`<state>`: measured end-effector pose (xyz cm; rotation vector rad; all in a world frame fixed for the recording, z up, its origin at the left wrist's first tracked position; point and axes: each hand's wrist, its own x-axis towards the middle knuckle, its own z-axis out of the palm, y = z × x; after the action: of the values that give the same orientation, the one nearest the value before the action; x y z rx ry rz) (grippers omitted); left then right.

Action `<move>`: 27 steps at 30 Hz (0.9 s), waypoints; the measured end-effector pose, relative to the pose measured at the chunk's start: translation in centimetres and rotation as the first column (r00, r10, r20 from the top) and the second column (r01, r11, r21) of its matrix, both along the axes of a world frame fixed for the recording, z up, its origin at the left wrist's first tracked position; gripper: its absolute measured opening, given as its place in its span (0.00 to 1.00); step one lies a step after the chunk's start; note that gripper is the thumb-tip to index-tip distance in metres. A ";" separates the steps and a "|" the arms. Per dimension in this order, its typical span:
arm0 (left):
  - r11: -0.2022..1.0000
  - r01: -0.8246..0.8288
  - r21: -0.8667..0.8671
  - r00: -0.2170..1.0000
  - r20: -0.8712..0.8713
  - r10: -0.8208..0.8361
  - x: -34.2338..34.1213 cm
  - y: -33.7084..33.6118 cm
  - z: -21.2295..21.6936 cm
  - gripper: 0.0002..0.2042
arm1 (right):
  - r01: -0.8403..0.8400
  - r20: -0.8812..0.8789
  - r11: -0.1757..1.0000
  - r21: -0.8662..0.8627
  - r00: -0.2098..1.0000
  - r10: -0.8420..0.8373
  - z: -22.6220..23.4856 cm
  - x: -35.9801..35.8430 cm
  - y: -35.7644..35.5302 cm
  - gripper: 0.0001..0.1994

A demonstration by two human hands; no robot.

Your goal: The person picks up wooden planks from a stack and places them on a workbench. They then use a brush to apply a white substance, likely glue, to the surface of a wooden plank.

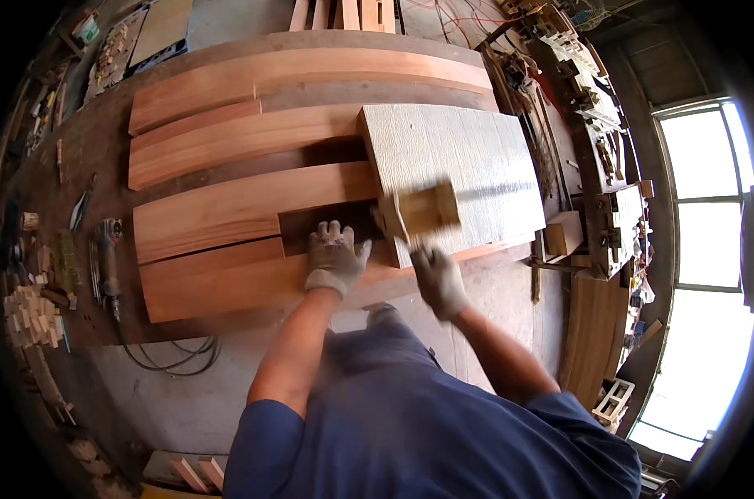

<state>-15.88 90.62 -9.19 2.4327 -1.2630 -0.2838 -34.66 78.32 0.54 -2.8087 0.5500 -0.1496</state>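
Observation:
My left hand (335, 256), in a pale work glove, lies with its fingers stretched out on the nearest reddish wooden piece (219, 287), beside the dark gap in it. A grey-white glove covers my right hand (440, 283) too, closed around a blocky, mallet-like wooden tool (427, 208). Motion blurs that tool, and its handle is mostly hidden. It is over the left near part of a pale, grooved panel (460, 154), which lies across the right ends of the wooden pieces. Beyond, more curved reddish boards (310, 71) lie side by side on the brown worktable (94, 187).
A corded power tool (108, 258) rests at the table's left, its cable (182, 366) looping below the edge. Stacked wood offcuts (32, 316) stand at far left. A cluttered bench (618, 216) runs along the right, before bright windows (709, 249). A wooden block (564, 233) sits right of the panel.

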 end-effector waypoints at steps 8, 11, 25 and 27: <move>0.997 0.021 0.073 0.999 -0.039 -0.018 0.2 -0.8 0.2 0.23 | 0.717 -0.419 0.385 0.581 0.669 -0.614 8.7 -9.3 8.0 0.20; 1.000 -0.015 -0.022 0.998 0.059 0.016 -0.6 -0.4 -1.6 0.24 | 0.720 -0.418 0.369 0.587 0.661 -0.624 8.8 -5.4 4.3 0.20; 1.000 0.019 -0.017 1.000 0.018 -0.018 -0.4 -0.2 0.7 0.21 | 0.379 -0.067 0.415 0.827 0.799 -0.597 2.7 23.6 -18.9 0.21; 1.000 0.003 -0.010 1.000 0.019 -0.002 -0.3 -0.1 0.6 0.21 | 0.375 -0.068 0.372 0.849 0.776 -0.627 3.7 22.4 -19.0 0.21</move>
<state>-16.15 90.48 -8.58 2.4309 -1.2726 -0.2542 -12.27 59.29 4.24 -1.5535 1.0737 -0.2935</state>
